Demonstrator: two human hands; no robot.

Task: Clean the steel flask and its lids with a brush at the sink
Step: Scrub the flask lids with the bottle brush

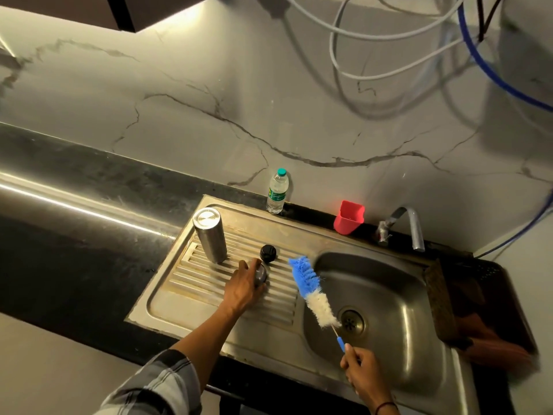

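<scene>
One steel flask stands inverted on the ribbed drainboard, long axis vertical. Two lids lie beside it: a black lid standing free, and a steel lid grasped by the left hand. The right hand grips one brush by its handle, bristles pointing up-left over the sink rim. Behind stand one water bottle, one red cup and a tap.

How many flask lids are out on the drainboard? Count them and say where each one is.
2. The black lid stands free on the drainboard right of the steel flask. The steel lid sits just in front of it, under the left hand. None other shows.
</scene>
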